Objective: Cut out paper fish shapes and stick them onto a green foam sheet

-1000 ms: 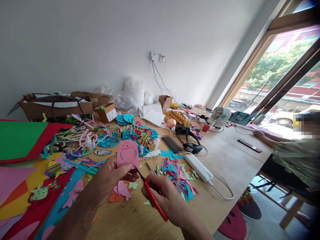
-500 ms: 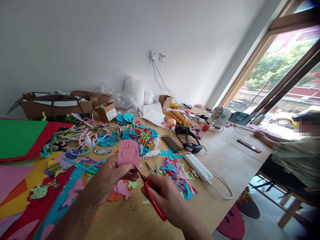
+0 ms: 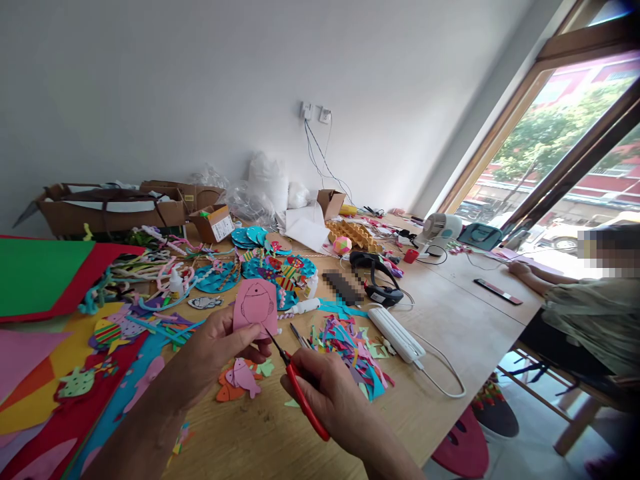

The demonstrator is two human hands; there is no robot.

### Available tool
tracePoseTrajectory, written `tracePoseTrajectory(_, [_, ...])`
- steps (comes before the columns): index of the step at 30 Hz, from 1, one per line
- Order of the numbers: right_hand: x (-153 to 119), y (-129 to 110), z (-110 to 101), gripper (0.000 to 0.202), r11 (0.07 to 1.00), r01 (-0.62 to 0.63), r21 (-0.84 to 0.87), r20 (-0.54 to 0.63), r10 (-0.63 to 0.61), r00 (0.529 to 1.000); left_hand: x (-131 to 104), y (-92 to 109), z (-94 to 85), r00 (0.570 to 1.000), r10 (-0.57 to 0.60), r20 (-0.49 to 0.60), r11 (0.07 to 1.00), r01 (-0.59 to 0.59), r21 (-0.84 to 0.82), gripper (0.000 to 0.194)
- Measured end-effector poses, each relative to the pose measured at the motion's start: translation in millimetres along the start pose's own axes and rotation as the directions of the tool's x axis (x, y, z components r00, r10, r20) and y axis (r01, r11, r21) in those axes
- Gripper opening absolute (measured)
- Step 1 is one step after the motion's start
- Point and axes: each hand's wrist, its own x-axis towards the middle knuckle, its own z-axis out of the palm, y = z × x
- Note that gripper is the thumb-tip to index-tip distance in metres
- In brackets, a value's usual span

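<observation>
A piece of pink paper (image 3: pixel 256 303) with a fish drawn on it in dark line is pinched in my left hand (image 3: pixel 227 340), thumb on its front at the lower edge. My right hand (image 3: pixel 330 393) is closed round the red handles of a pair of scissors (image 3: pixel 305 403). The scissor tips reach the paper's lower right part, close to my left thumb. On the table below my left hand lie cut-out pink and orange paper fish (image 3: pixel 245 378). Right of the blades is a heap of coloured paper scraps (image 3: pixel 350 350).
A white power strip (image 3: pixel 397 337) with its cable lies to the right, near a black headset (image 3: pixel 380 283). Coloured paper sheets (image 3: pixel 45 277) cover the left side. Blue decorated plates (image 3: pixel 280 267) and a glue bottle (image 3: pixel 176 283) stand behind. A person (image 3: pixel 585 300) sits at the far right.
The scissor blades have moved slightly up and left, and their tips now overlap the pink paper's lower part. The paper has shifted a little left in my left hand.
</observation>
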Motion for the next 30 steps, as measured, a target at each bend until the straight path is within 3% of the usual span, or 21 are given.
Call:
tracePoseTrajectory(10, [0.9, 3.1, 0.3, 0.029, 1.0, -0.006, 0.031, 0.006, 0.006, 1.0, 1.5, -2.4, 2.5, 0.999, -0.017, 0.048, 0.998, 0.019, -0.059, 0.012])
tracePoseTrajectory(17, [-1.6, 2.4, -1.5, 0.027, 0.999, -0.002, -0.037, -0.011, 0.002, 1.0, 2.8, -5.7, 1.2, 0.996, -0.015, 0.093, 0.999, 0.02, -0.047, 0.014])
tracePoseTrajectory(23, [-1.5, 4.3, -2.8, 0.026, 0.997, 0.01, -0.078, -0.027, -0.012, 1.0, 2.2, -5.1, 2.2, 1.0, 0.009, -0.005, 1.0, -0.009, -0.018, 0.015])
tracePoseTrajectory(30, [-1.7, 4.8, 0.3, 0.027, 1.0, 0.0, -0.031, -0.022, -0.001, 1.0, -0.6, 0.1, 2.9, 0.999, -0.023, -0.028, 1.0, 0.023, 0.002, 0.018])
